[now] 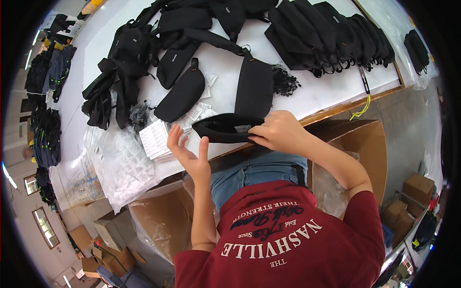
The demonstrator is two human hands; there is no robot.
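Pinching the rim of an open black pouch [221, 138] with the fingers [259, 132] of the right hand [279, 129], closing thumb against fingertips at its right end. Holding the left hand [192, 156] open at the other end, spreading its fingers apart and standing its thumb close to the cloth, too close to tell touching from apart. Carrying the pouch at the near edge of the white table [307, 96], right in front of the blue jeans [254, 168]. Gaping there in a long, lens-shaped mouth, showing soft, matte black fabric and a small pale label [242, 128] inside.

Reaching outward, meeting a stack of thin, flat paper labels [154, 139] just left of the left hand, and a clear, crinkled plastic bag [125, 165] bulging with white slips farther left. Facing next a plump, curved pouch [180, 98] of smooth black cloth beside scattered paper slips [193, 114], and to its right a taller pouch [252, 89], narrowing upward. Finding a frizzy tangle of black cords [285, 81] beside the latter.

Looking farther across, facing a rumpled, overlapping heap of black pouches [132, 53] at the upper left and a tight, fanned row of black pouches [331, 36] at the upper right, trailing small cord loops. Noting a slim black tool [365, 82] with a yellow-green cord [361, 109] dangling past the table's wooden edge. Standing beside a stiff brown cardboard box [370, 139] on the right, with filmy clear plastic [331, 187] inside.
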